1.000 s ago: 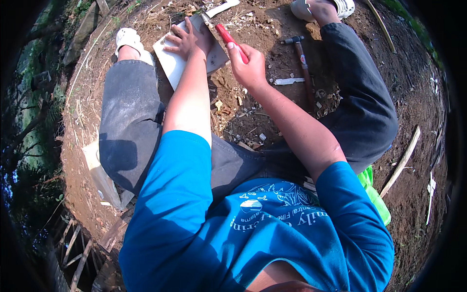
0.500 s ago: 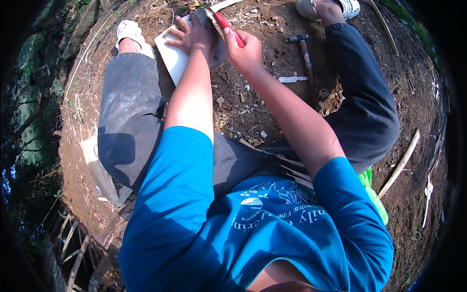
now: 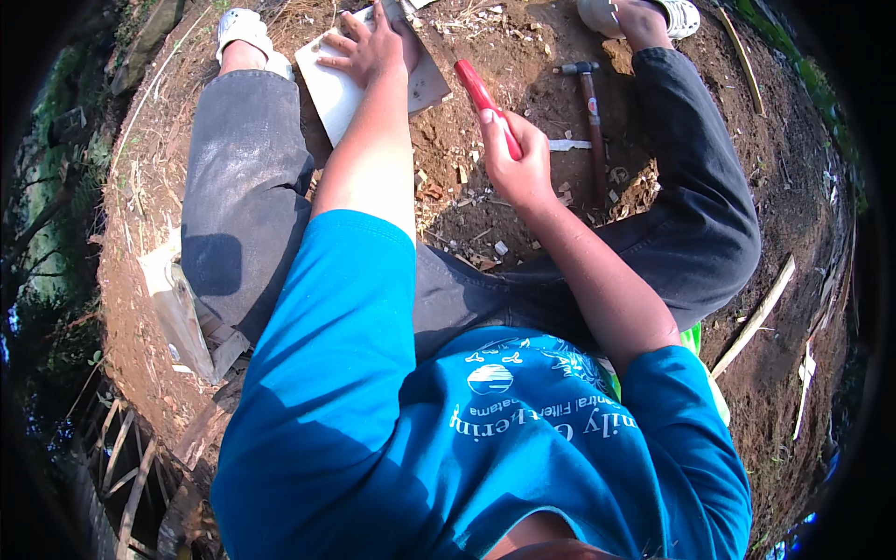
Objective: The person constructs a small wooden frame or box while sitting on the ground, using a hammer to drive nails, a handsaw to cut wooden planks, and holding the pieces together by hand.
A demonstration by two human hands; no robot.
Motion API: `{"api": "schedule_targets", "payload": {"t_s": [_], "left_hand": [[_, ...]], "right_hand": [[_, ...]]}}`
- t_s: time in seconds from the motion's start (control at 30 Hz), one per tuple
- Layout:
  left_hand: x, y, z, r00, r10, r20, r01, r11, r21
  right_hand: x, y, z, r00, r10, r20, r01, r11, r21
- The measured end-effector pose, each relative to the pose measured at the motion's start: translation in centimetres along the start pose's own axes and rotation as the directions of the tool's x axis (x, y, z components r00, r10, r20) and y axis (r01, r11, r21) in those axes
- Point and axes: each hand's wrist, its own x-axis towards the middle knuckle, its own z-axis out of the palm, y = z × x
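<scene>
My left hand (image 3: 375, 49) lies flat with fingers spread, pressing on a pale, square-edged board (image 3: 338, 101) that rests on the dirt. At the far edge, part of a light strip shows beside my fingers. My right hand (image 3: 519, 159) is closed around the red handle (image 3: 487, 101) of what looks like a narrow-bladed hand saw. Its thin blade runs away toward the far edge of the board, next to my left hand. The blade's tip and its contact with the strip cannot be made out.
A hammer (image 3: 590, 117) with a brown handle lies on the ground at the right, beside a pale strip (image 3: 567, 145). Wood chips scatter between my legs. By my left leg is a pale, box-like object (image 3: 179, 313); a long stick (image 3: 761, 313) lies past my right knee.
My right hand has drawn the red handle back toward me and to the right, showing more of the blade. My left hand stays spread on the board.
</scene>
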Motion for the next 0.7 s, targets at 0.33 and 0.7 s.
{"api": "schedule_targets", "payload": {"t_s": [0.33,0.7], "left_hand": [[0.4,-0.9,-7.7,0.904,-0.070,0.422,0.154,0.973,-0.169],[0.7,-1.4,-7.4,0.900,-0.104,0.423,0.201,0.961,-0.192]], "right_hand": [[-1.6,-0.5,1.8,0.998,-0.058,0.017,0.056,0.993,0.102],[-3.0,-4.1,-1.5,0.995,0.073,0.072,-0.080,0.992,0.094]]}}
